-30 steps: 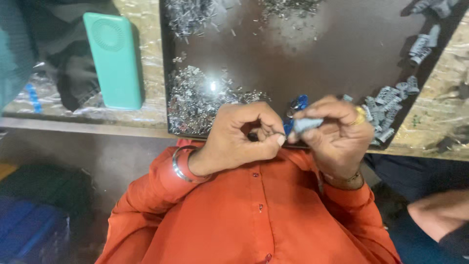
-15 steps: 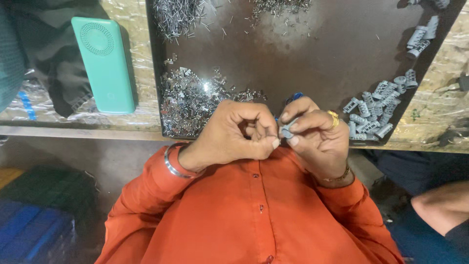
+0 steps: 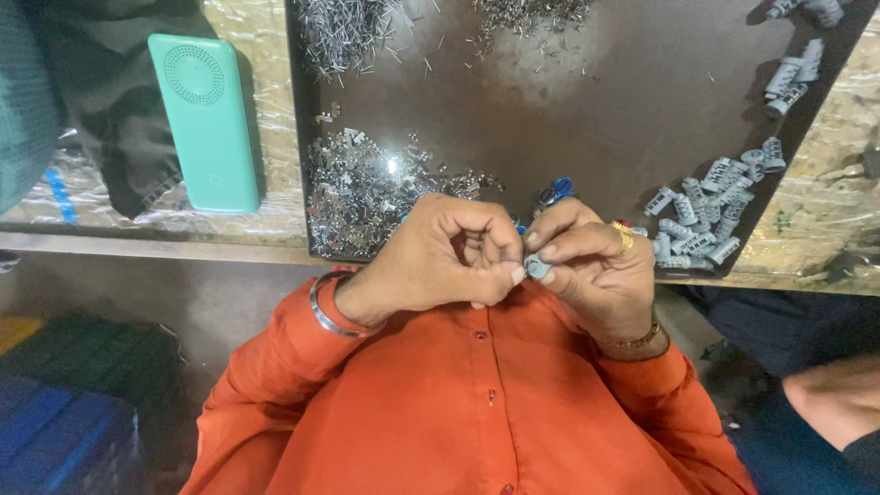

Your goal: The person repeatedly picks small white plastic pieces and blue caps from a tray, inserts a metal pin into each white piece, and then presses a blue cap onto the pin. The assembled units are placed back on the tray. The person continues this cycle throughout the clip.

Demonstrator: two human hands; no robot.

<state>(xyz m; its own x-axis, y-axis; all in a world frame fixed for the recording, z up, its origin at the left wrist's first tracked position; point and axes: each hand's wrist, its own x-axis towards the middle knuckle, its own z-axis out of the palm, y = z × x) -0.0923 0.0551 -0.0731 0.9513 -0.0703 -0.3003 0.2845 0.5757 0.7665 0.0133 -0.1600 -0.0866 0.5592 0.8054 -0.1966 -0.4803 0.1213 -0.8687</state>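
Observation:
My left hand [image 3: 440, 257] and my right hand [image 3: 591, 266] meet in front of my orange shirt, just at the near edge of a dark brown tray [image 3: 587, 119]. Both pinch one small grey plastic part [image 3: 536, 268] between their fingertips. The right hand wears a gold ring and a bracelet, the left wrist a silver bangle. A heap of small shiny metal pieces [image 3: 367, 188] lies on the tray just beyond my left hand. Several grey plastic parts [image 3: 706, 215] lie in a pile to the right of my right hand. A small blue piece [image 3: 555, 191] shows behind my fingers.
A mint-green flat device [image 3: 206, 119] lies on the worktop left of the tray, beside dark cloth [image 3: 101, 92]. Thin metal pins [image 3: 344, 32] are heaped at the tray's far side. Another person's arm [image 3: 830, 399] is at lower right. Blue and green crates [image 3: 64, 412] sit lower left.
My hands have drawn slightly nearer my chest and the grey part is now tucked deeper between the fingertips, less of it showing than before.

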